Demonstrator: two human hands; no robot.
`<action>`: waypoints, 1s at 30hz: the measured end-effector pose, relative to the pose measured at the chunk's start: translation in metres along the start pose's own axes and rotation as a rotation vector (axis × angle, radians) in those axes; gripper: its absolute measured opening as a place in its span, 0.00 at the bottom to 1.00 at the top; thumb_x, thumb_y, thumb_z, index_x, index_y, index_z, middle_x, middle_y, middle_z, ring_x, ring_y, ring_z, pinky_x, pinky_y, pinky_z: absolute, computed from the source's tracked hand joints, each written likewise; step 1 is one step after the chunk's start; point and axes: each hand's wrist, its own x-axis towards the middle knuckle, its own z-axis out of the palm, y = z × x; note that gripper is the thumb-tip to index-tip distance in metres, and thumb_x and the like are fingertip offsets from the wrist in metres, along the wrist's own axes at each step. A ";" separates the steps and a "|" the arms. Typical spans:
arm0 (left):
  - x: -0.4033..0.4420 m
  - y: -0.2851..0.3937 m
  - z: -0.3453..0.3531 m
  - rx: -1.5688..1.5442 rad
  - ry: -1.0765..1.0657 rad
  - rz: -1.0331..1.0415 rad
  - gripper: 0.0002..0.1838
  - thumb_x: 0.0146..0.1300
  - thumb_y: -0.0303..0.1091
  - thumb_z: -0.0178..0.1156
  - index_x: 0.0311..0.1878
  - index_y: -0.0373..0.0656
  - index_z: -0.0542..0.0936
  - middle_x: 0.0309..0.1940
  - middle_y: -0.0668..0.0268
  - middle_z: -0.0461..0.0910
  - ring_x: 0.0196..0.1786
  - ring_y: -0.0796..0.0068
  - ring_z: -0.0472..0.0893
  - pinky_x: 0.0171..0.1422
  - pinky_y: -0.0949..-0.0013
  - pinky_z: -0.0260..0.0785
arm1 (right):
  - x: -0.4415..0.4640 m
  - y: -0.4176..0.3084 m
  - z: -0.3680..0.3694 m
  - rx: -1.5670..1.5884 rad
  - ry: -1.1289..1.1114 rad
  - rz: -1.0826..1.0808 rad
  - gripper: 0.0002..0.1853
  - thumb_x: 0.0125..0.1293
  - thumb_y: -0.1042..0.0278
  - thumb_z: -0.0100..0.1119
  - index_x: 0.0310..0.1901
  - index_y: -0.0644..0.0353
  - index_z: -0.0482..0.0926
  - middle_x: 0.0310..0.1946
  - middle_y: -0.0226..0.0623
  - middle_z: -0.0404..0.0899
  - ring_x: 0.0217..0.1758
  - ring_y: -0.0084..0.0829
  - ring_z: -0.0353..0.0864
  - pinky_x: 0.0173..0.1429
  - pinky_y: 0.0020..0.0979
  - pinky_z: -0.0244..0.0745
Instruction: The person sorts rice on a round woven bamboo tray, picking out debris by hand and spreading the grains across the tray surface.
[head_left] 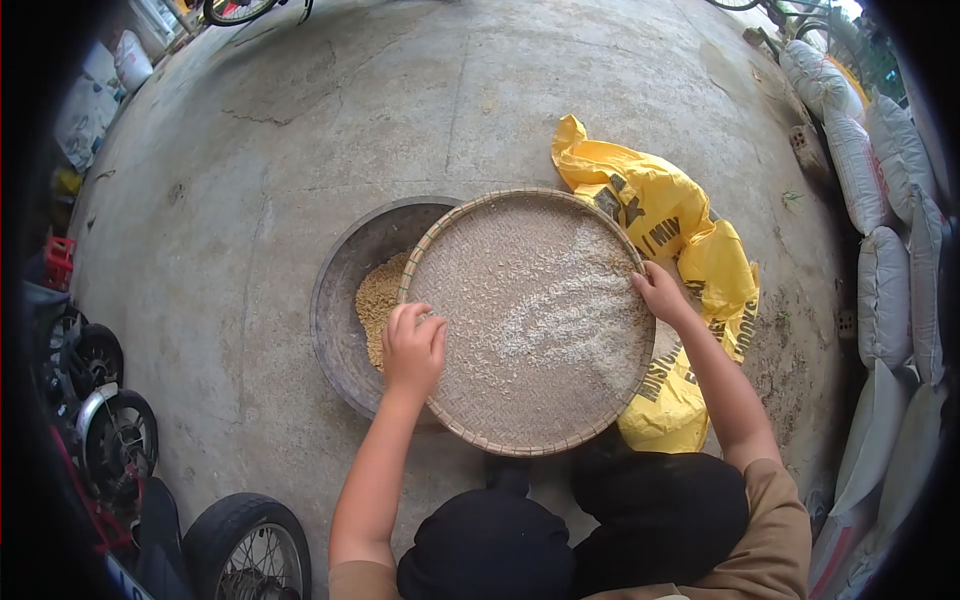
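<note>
A round woven winnowing tray [450,421] with a bound rim is held level above my lap. Pale rice-like grains [560,315] lie scattered over it, whiter and thicker right of the middle. My right hand [662,292] grips the right rim, thumb on top. Over the left rim is my left hand [415,348], its fingers curled together; whatever is in them is hidden. Beneath the tray's left side stands a dark round tub [335,290], partly covered, with yellowish-brown grain [380,300] inside.
A crumpled yellow sack [660,200] with black print lies right of the tray. Stuffed white sacks [885,295] are stacked along the right edge. Motorbike wheels [262,560] stand at lower left, near a red crate [59,262]. The floor [300,130] is cracked concrete.
</note>
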 end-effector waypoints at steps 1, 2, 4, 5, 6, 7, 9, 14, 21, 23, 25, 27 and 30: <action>0.010 -0.001 0.006 0.045 -0.038 0.007 0.06 0.52 0.32 0.61 0.34 0.46 0.79 0.51 0.62 0.68 0.59 0.58 0.63 0.60 0.56 0.56 | 0.000 -0.001 0.000 0.021 0.002 0.003 0.16 0.63 0.59 0.53 0.45 0.63 0.71 0.33 0.42 0.75 0.38 0.32 0.72 0.45 0.32 0.66; 0.017 -0.001 0.010 0.090 -0.079 0.015 0.03 0.51 0.31 0.61 0.30 0.46 0.79 0.50 0.63 0.68 0.60 0.60 0.62 0.60 0.56 0.55 | 0.000 0.001 0.000 0.033 0.003 0.005 0.16 0.63 0.59 0.53 0.45 0.63 0.71 0.33 0.42 0.75 0.38 0.32 0.72 0.45 0.32 0.66; 0.025 0.001 0.013 0.090 -0.136 0.009 0.04 0.51 0.31 0.62 0.30 0.46 0.78 0.50 0.63 0.68 0.60 0.60 0.62 0.60 0.56 0.54 | -0.001 0.005 0.000 0.071 0.008 -0.043 0.17 0.64 0.59 0.52 0.46 0.64 0.71 0.33 0.41 0.75 0.38 0.31 0.72 0.45 0.31 0.66; 0.028 0.002 0.013 0.083 -0.185 -0.008 0.04 0.50 0.31 0.62 0.30 0.46 0.78 0.49 0.63 0.68 0.61 0.60 0.61 0.61 0.56 0.53 | -0.001 0.007 0.000 0.087 0.010 -0.034 0.17 0.64 0.59 0.52 0.46 0.64 0.71 0.33 0.41 0.75 0.38 0.31 0.72 0.45 0.31 0.66; 0.029 0.003 0.013 0.093 -0.199 0.000 0.04 0.50 0.31 0.62 0.30 0.46 0.78 0.49 0.63 0.68 0.61 0.60 0.61 0.61 0.56 0.53 | -0.002 0.007 0.001 0.107 0.014 -0.034 0.17 0.64 0.59 0.52 0.47 0.64 0.71 0.33 0.41 0.75 0.38 0.31 0.72 0.45 0.31 0.66; 0.029 0.004 0.013 0.102 -0.229 0.012 0.04 0.50 0.31 0.62 0.30 0.46 0.77 0.50 0.63 0.68 0.61 0.60 0.60 0.61 0.56 0.52 | -0.002 0.007 0.001 0.125 0.017 -0.036 0.17 0.64 0.59 0.52 0.48 0.64 0.70 0.33 0.41 0.74 0.38 0.31 0.72 0.45 0.31 0.66; 0.029 0.006 0.013 0.119 -0.264 0.028 0.05 0.50 0.31 0.62 0.30 0.46 0.77 0.50 0.63 0.68 0.61 0.60 0.60 0.61 0.55 0.52 | -0.001 0.008 0.001 0.134 0.010 -0.033 0.17 0.65 0.60 0.51 0.49 0.63 0.70 0.34 0.41 0.75 0.38 0.31 0.72 0.45 0.31 0.66; 0.029 0.003 0.014 0.130 -0.220 0.053 0.05 0.54 0.28 0.57 0.35 0.42 0.74 0.50 0.60 0.68 0.61 0.58 0.62 0.61 0.54 0.52 | -0.003 0.007 0.002 0.115 0.009 -0.019 0.18 0.65 0.60 0.50 0.50 0.64 0.69 0.35 0.42 0.75 0.40 0.32 0.73 0.47 0.32 0.67; 0.022 -0.035 -0.021 0.165 0.353 -0.561 0.11 0.58 0.27 0.50 0.44 0.38 0.74 0.48 0.57 0.71 0.58 0.57 0.66 0.62 0.59 0.56 | -0.004 0.009 0.003 0.157 0.010 -0.027 0.17 0.65 0.61 0.50 0.49 0.65 0.69 0.36 0.44 0.75 0.41 0.34 0.73 0.48 0.33 0.67; 0.024 -0.024 -0.019 0.267 0.231 -0.279 0.12 0.57 0.28 0.53 0.45 0.39 0.75 0.49 0.57 0.71 0.58 0.57 0.66 0.62 0.58 0.56 | -0.004 0.005 0.001 0.162 0.008 -0.016 0.17 0.65 0.61 0.50 0.49 0.65 0.69 0.36 0.44 0.75 0.41 0.34 0.73 0.48 0.33 0.67; 0.032 -0.002 -0.006 0.188 0.079 -0.125 0.10 0.56 0.28 0.55 0.42 0.40 0.76 0.50 0.57 0.70 0.59 0.57 0.64 0.62 0.56 0.55 | -0.004 0.007 0.003 0.174 0.007 -0.016 0.16 0.65 0.60 0.50 0.48 0.64 0.69 0.35 0.43 0.75 0.39 0.34 0.73 0.47 0.33 0.67; 0.039 0.019 0.012 0.100 -0.061 0.023 0.08 0.55 0.29 0.56 0.40 0.41 0.77 0.51 0.56 0.68 0.60 0.57 0.62 0.63 0.55 0.54 | -0.004 0.010 0.007 0.176 0.033 -0.023 0.16 0.65 0.60 0.50 0.47 0.64 0.70 0.34 0.42 0.74 0.38 0.33 0.72 0.46 0.33 0.67; 0.047 0.037 0.036 0.065 -0.078 -0.123 0.05 0.54 0.30 0.60 0.34 0.43 0.77 0.54 0.56 0.64 0.64 0.56 0.57 0.64 0.52 0.50 | -0.006 0.008 0.009 0.168 0.064 -0.010 0.17 0.64 0.57 0.52 0.45 0.63 0.70 0.32 0.41 0.73 0.36 0.32 0.71 0.43 0.33 0.66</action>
